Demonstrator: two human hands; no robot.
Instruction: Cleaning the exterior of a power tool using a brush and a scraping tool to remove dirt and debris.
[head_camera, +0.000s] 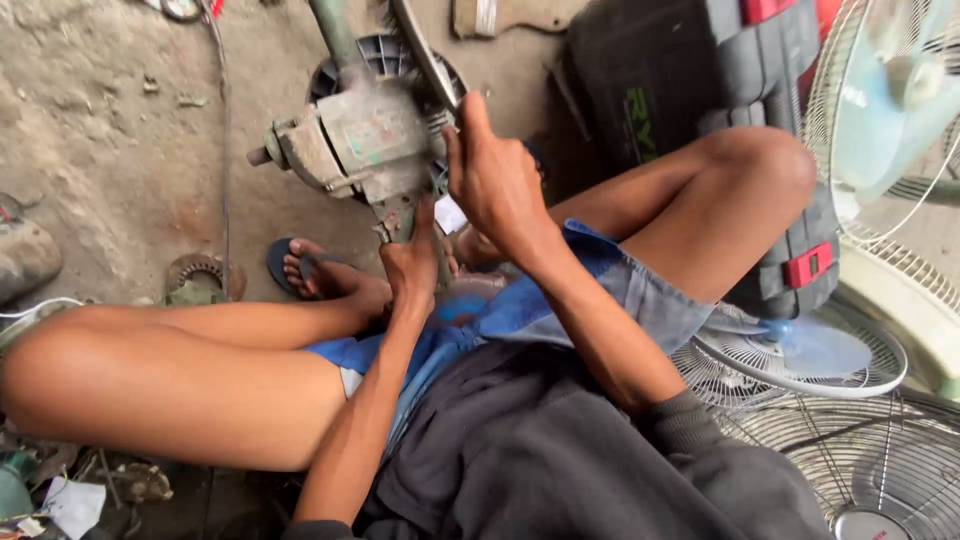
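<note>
**Worn motor held between the feet, tool set against it, housing not yet opened**

Nearest to the camera, a dark shirt and blue shorts (470, 330) are seen, with both bare legs folded on the concrete floor (110, 130). A foot in a dark sandal (300, 265) is placed just below the work.

The left hand (410, 265) is raised to the lower end of the old motor (360, 140). Its fingers are closed around the narrow bottom part of the motor, with the thumb pointed upward, so the motor is steadied from below. The right hand (495, 180) is held higher, and its fingers are wrapped tightly on the handle of a long metal tool (425, 55), which is laid across the upper right side of the motor.

The motor itself is kept upright between the legs, in the upper middle of the view, over a round grey plastic part. Its housing is judged to be closed and in one piece; no removed cover or screws can be made out beside it, so most of the work seems to be left.

Farther away, a black tool case (680, 90) with red latches is lying behind the right knee. At the right edge, white fan grilles (860, 450) and a pale blue fan blade (880, 100) are stacked.
</note>
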